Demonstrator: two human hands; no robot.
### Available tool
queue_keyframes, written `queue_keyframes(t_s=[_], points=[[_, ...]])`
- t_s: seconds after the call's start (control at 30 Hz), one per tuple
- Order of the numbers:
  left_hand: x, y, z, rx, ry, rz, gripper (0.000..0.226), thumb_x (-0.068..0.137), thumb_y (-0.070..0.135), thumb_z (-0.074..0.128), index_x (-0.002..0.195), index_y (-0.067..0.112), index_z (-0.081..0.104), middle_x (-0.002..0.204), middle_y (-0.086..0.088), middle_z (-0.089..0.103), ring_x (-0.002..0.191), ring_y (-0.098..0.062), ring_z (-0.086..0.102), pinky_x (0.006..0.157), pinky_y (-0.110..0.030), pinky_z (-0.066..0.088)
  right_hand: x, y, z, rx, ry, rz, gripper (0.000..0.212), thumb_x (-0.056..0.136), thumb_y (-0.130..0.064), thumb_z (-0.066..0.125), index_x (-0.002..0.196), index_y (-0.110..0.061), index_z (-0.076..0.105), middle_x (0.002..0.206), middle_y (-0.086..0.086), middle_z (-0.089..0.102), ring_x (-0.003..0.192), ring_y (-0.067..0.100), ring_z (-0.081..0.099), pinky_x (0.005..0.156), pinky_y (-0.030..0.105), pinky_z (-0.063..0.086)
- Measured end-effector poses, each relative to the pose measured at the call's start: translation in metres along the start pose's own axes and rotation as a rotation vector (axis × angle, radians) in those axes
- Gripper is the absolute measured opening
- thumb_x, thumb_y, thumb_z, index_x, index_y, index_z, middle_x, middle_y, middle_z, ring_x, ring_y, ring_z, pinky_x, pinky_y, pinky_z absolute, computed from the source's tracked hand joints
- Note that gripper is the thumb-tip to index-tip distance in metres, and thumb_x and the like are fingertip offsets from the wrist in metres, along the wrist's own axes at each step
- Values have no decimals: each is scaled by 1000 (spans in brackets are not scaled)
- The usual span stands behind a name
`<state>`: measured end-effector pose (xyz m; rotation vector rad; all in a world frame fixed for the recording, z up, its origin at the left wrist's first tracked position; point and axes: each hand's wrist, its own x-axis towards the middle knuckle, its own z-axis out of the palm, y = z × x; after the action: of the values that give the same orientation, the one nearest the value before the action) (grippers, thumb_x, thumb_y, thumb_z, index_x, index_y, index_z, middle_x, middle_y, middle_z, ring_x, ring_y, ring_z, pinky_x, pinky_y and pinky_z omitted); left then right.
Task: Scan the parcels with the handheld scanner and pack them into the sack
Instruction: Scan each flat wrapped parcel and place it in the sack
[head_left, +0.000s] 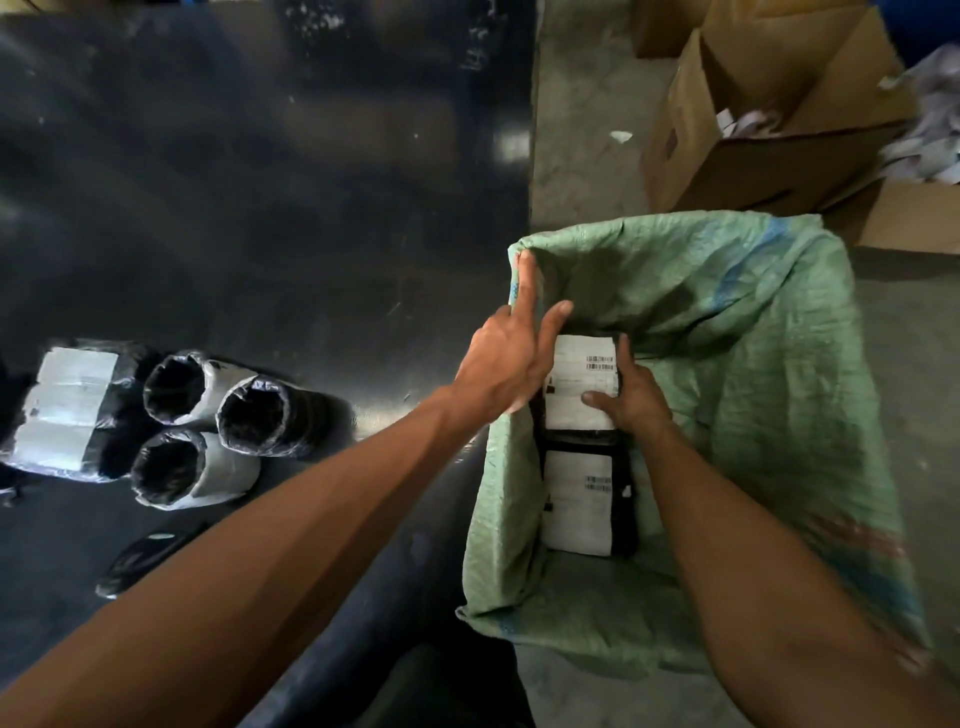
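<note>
A green woven sack (753, 332) stands open on the floor beside a black table (260, 208). Inside it lie two black-wrapped parcels with white labels. My right hand (631, 397) grips the upper parcel (584, 384) by its right side. My left hand (511, 358) rests on that parcel's left edge, fingers spread, its index finger stretched up along the sack's left rim. The lower parcel (579, 504) lies just below. On the table's left sit three rolled parcels (202, 431) and a flat labelled parcel (67, 410). A dark handheld scanner (140, 556) lies near the table's front.
Open cardboard boxes (769, 114) with crumpled paper stand on the concrete floor behind the sack. A smaller box (914, 215) sits to the right of them. The table edge runs right along the sack's left side.
</note>
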<state>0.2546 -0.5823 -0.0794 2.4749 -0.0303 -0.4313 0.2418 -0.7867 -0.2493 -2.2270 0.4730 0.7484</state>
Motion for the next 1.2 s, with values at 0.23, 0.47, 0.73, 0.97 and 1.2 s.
queue_keyframes(t_s=[0.23, 0.47, 0.73, 0.97, 1.2], points=[[-14, 7, -4, 44, -53, 12, 80, 105, 55, 31, 158, 24, -19, 131, -31, 52, 107, -48, 59, 92, -50, 47, -52, -50, 2, -266, 92, 127, 96, 95, -48, 64, 163, -36, -2, 166, 14, 10, 143, 41, 31, 113, 49, 34], [-36, 10, -21, 53, -242, 44, 85, 98, 68, 34, 149, 47, -30, 156, -27, 21, 123, -52, 51, 104, -55, 43, -96, -81, -28, -145, 240, 115, 82, 98, -47, 60, 163, -31, 12, 163, 22, 18, 147, 43, 31, 117, 48, 32], [-66, -40, -88, 197, -159, 96, 81, 96, 73, 24, 157, 38, -15, 163, -14, 14, 132, -44, 47, 107, -57, 41, -161, -149, -73, -82, 407, -24, 79, 97, -50, 59, 160, -25, 18, 162, 22, 25, 150, 40, 28, 121, 52, 29], [-106, -127, -175, 256, 20, -10, 81, 99, 68, 27, 162, 25, -2, 163, -22, 14, 146, -41, 28, 117, -53, 30, -223, -251, -26, -173, 438, -270, 78, 98, -51, 58, 161, -25, 20, 163, 15, 29, 149, 38, 31, 118, 52, 31], [-154, -253, -248, 256, 179, -209, 78, 101, 59, 36, 162, 19, 9, 153, -27, 28, 140, -44, 34, 115, -51, 32, -281, -341, 74, -239, 286, -468, 76, 97, -54, 57, 159, -28, 22, 161, 12, 31, 146, 33, 38, 115, 45, 34]])
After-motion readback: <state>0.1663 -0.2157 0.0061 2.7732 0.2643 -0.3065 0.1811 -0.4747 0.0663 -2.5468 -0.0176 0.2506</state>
